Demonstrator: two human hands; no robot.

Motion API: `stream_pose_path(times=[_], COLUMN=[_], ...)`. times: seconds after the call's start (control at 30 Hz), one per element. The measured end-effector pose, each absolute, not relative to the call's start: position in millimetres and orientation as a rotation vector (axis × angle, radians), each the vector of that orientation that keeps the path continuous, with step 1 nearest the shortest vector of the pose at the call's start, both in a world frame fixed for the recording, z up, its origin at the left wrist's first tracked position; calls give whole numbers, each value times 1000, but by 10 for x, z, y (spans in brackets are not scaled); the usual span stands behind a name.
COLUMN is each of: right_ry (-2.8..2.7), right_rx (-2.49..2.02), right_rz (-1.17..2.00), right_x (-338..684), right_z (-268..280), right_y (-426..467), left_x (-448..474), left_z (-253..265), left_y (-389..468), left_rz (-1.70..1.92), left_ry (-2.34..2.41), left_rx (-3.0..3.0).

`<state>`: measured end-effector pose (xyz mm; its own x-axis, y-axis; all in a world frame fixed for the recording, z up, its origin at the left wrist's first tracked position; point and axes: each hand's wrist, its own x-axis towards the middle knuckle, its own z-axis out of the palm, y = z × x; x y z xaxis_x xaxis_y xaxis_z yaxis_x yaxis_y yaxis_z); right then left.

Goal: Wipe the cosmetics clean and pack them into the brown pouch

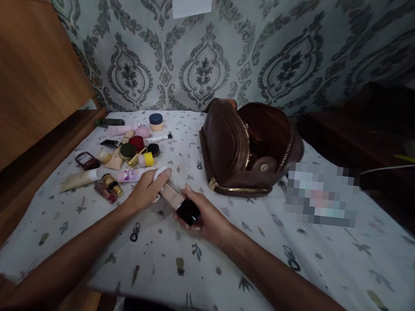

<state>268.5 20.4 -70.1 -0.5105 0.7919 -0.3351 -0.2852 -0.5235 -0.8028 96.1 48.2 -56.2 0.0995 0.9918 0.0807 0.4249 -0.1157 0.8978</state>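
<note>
My right hand (210, 217) is closed around the black-capped end of a foundation bottle (172, 195), a clear rectangular bottle with beige liquid. The bottle lies tilted between my hands, its cap toward the right. My left hand (148, 189) is closed at the other end, pinching a small white pad-like thing (160, 172) against it; its exact kind is unclear. Just left of that hand lie a pink patterned tube (129, 175), a beige tube (82, 178) and a gold-and-black lipstick (112, 184).
A brown leather bag (227, 142) stands unzipped behind my right hand. Several cosmetics lie at the left, among them a blue-lidded jar (155, 121) and a yellow-capped bottle (147, 159). A blurred-out item (322, 195) lies at the right. A wooden panel (27, 67) borders the left.
</note>
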Motion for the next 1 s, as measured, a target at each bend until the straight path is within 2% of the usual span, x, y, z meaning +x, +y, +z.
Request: stream_pose_path(times=[0.1,0.2,0.37,0.6,0.77,1.0], right_ry=[-781,-765,-828,-890,-893,-1259], right_rx=[-762,-665,-814,-810,-852,-923], right_rz=[2097,1982,1877,1691,1726,1739], right_x=[2700,2674,2608,2630,2662,2702], right_z=[-654,-672,-805,-801,-773,-810], right_y=[186,163,156,220,232,229], left_x=[928,916,967,1075,1076,1042], left_z=[-611,-617,-618,-711,-675,-726], left_y=[493,497,425,240,239,346], left_rz=[1027,1090,1184,1057,1166,1205], left_ry=[1567,1603,1509,1225,1237,1156], left_rx=[1300,1109,1334,1548,1543,1228])
